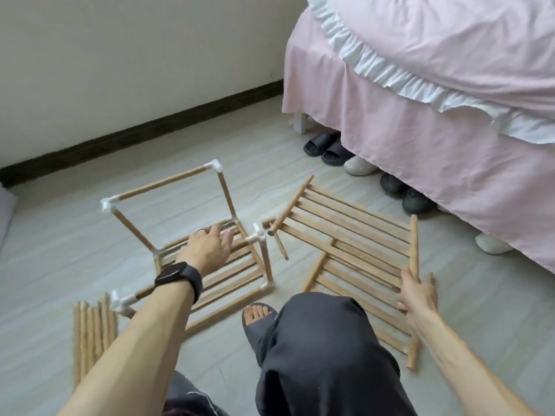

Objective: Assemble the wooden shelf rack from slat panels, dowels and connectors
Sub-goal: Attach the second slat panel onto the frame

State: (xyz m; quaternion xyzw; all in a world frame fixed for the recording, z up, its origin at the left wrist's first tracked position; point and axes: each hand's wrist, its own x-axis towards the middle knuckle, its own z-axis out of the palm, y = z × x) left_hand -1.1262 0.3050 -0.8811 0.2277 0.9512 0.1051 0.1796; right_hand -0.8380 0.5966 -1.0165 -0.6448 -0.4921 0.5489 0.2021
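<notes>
resting the left hand [210, 249], fingers relaxed, on the half-built rack [234, 274] on pale floor planks [75, 235]. gripping a dowel [414, 244] in the right hand [416, 294], over loose panels [345, 232]. beside a pink-skirted bed [420, 145], white wall [120, 55], dark skirting [150, 127].

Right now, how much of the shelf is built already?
Done: one slat panel sits in a frame of dowels and white connectors, with uprights and a top bar. In hand: the left hand rests on that panel while the right hand grips a dowel. Left: loose slat panels near the bed and a bundle of dowels still need joining.
</notes>
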